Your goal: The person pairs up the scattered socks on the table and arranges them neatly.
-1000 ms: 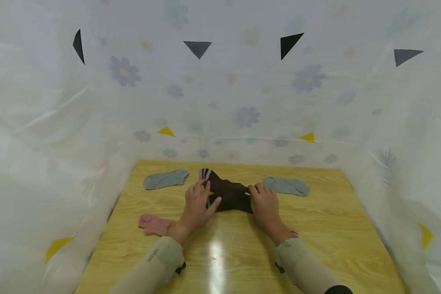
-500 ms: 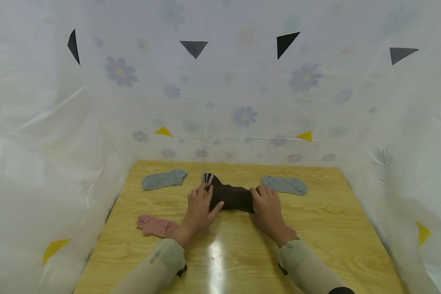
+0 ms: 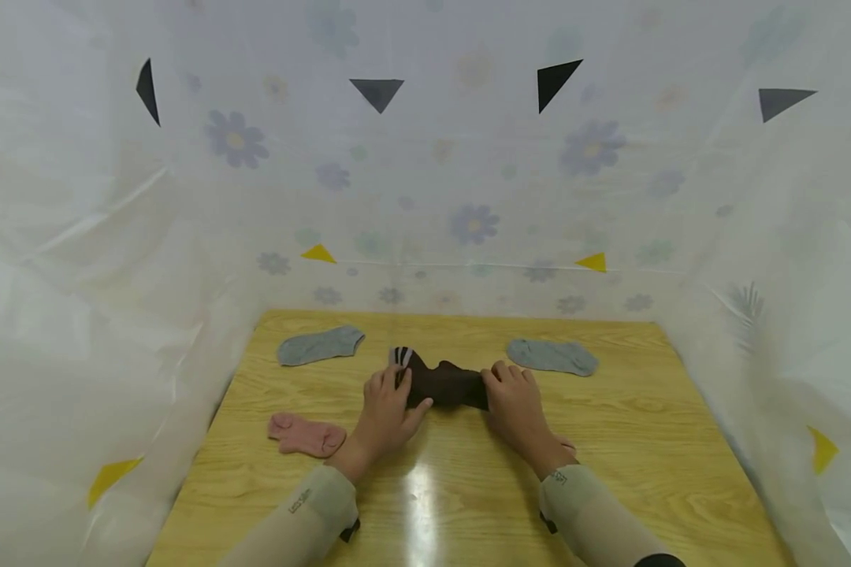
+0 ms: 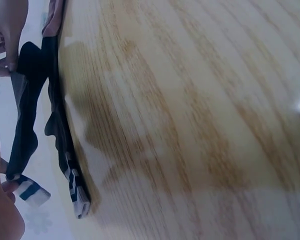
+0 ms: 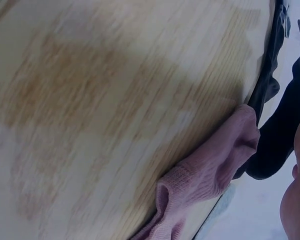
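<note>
A black sock [image 3: 443, 386] with a white-striped cuff is stretched sideways between my two hands, just above the table. My left hand [image 3: 386, 413] pinches it near the striped cuff, as the left wrist view shows; my right hand [image 3: 516, 405] pinches the other end. Below it, a second black striped sock [image 4: 60, 130] lies on the wood, mostly covered in the head view. The left wrist view shows a gap between the two. A pink sock [image 5: 205, 170] lies below my right wrist, largely hidden from the head camera.
Another pink sock [image 3: 306, 435] lies beside my left wrist. Two grey socks lie farther back, one grey sock [image 3: 321, 346] on the left and one grey sock [image 3: 551, 357] on the right. White flowered sheeting [image 3: 425, 197] encloses the wooden table [image 3: 645, 472] behind and at the sides.
The held black sock has come down and nearer to me, so it now overlaps the lying one in the head view. Both hands keep their hold and have shifted only slightly.
</note>
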### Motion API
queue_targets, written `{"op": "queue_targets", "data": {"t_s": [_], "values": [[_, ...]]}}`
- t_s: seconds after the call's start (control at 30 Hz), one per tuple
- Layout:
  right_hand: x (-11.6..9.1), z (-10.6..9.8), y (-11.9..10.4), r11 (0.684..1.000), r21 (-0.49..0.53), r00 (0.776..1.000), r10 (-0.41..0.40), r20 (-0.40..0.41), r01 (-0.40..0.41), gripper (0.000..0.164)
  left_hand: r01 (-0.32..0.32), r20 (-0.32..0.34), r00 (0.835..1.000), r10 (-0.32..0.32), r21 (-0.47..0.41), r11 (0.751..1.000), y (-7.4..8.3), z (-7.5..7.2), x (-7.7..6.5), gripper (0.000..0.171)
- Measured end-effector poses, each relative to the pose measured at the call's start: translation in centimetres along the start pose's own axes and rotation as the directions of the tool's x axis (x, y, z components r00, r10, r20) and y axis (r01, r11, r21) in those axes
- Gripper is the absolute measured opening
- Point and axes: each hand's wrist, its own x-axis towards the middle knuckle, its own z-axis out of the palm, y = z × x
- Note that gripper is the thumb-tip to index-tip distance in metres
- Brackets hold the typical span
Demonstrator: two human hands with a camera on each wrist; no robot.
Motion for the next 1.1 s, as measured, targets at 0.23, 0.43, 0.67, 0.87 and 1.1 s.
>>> {"op": "queue_targets", "data": {"t_s": [0.23, 0.43, 0.67, 0.87, 1.1], "values": [[-0.3, 0.7, 0.0, 0.999, 0.002, 0.998, -0.032, -0.045, 0.032, 0.014, 0.012, 0.063, 0.998, -0.013, 0.016, 1.000, 0.0, -0.1, -0.4, 0.073], [-0.5, 1.1, 0.0, 0.999, 0.002, 0.998, -0.044, -0.046, 0.044, 0.016, 0.010, 0.083, 0.996, -0.013, 0.027, 1.000, -0.2, 0.1, -0.5, 0.073], [-0.5, 1.3, -0.3, 0.999, -0.001, 0.999, -0.046, -0.029, 0.046, 0.008, -0.005, 0.062, 0.998, 0.003, 0.036, 0.999, -0.3, 0.2, -0.7, 0.070], [-0.5, 1.1, -0.4, 0.999, 0.016, 0.999, -0.044, -0.028, 0.045, 0.004, 0.015, 0.109, 0.994, -0.019, 0.036, 0.999, -0.3, 0.2, -0.6, 0.072], [0.2, 0.0, -0.4, 0.999, 0.036, 1.000, 0.011, -0.007, -0.011, 0.010, 0.042, 0.121, 0.992, -0.045, 0.027, 0.999, -0.1, 0.0, -0.3, 0.075]]}}
